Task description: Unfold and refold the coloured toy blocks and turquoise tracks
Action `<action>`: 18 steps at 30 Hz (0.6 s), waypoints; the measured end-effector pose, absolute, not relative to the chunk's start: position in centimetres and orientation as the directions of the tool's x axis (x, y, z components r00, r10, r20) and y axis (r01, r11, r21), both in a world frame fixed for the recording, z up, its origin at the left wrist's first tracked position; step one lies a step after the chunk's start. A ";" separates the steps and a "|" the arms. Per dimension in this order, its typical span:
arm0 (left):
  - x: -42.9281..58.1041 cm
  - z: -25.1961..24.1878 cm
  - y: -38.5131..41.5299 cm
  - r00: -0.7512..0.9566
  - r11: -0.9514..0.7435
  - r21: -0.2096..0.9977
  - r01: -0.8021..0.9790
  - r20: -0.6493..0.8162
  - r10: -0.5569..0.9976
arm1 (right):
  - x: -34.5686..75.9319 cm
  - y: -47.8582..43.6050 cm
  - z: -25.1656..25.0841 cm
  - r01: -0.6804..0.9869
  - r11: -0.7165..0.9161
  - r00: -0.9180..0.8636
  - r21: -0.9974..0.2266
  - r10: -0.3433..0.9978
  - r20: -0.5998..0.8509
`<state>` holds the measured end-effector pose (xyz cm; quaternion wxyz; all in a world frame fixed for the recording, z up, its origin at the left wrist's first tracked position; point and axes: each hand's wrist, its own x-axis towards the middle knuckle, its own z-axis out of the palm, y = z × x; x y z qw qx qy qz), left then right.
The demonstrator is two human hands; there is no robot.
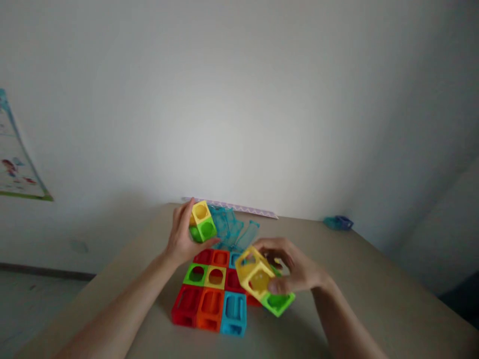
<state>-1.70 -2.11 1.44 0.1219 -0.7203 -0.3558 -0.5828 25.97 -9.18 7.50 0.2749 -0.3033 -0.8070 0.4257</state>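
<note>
My left hand [184, 234] grips a joined pair of cubes, a yellow one over a green one [206, 229], raised above the back left of the block layout. In my right hand [292, 267] is a tilted yellow block [256, 276] with round openings, held between thumb and fingers. A green block [279, 301] shows just below it; whether the two are joined I cannot tell. Beneath both hands lies a flat layout of red, orange, blue, green and yellow blocks [215, 276] on the table. Its right part is hidden behind the yellow block and my right hand.
Transparent blue pieces [232, 227] lie behind the layout. A patterned purple strip [243, 208] runs along the table's back edge by the wall. A teal and purple item [339, 223] sits at the back right of the table [307, 234]. A poster [18, 159] hangs at left.
</note>
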 end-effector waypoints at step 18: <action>-1.1 0.8 -1.7 0.091 -0.401 0.824 -0.401 0.471 0.877 | 23.3 -10.6 6.3 0.704 0.628 -0.545 -0.332 0.777 0.315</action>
